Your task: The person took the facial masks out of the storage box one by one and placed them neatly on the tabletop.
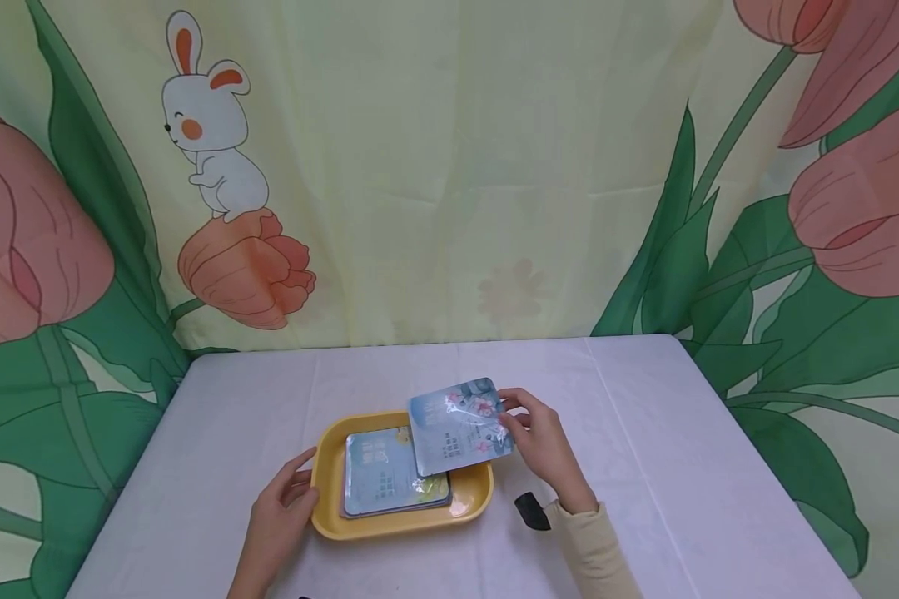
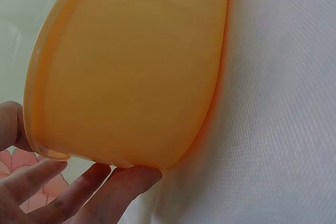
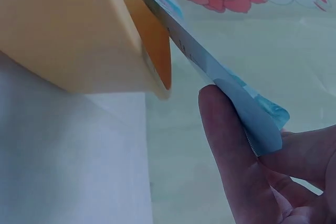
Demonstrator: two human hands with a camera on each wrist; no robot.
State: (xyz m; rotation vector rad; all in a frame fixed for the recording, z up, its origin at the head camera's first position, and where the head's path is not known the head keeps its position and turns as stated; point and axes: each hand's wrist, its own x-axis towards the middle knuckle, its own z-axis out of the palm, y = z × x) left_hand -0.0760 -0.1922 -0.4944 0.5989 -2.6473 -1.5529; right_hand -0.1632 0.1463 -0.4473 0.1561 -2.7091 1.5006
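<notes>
A shiny blue sheet mask packet (image 1: 460,428) with pink flowers is pinched at its right edge by my right hand (image 1: 538,437). It is tilted over the right part of a yellow tray (image 1: 330,528). In the right wrist view, thumb and finger grip the packet (image 3: 231,93) near its corner, and the tray wall (image 3: 79,35) stands beside it. Another light-blue packet (image 1: 382,474) lies in the tray on top of at least one more, partly covered by the raised one. My left hand (image 1: 280,507) touches the tray's left end, with fingertips against its outer wall (image 2: 131,77).
A white cloth covers the table (image 1: 584,374). A small black object (image 1: 532,511) is beside the right sleeve (image 1: 592,549). Behind the table hangs a curtain (image 1: 449,166) printed with tulips and a rabbit.
</notes>
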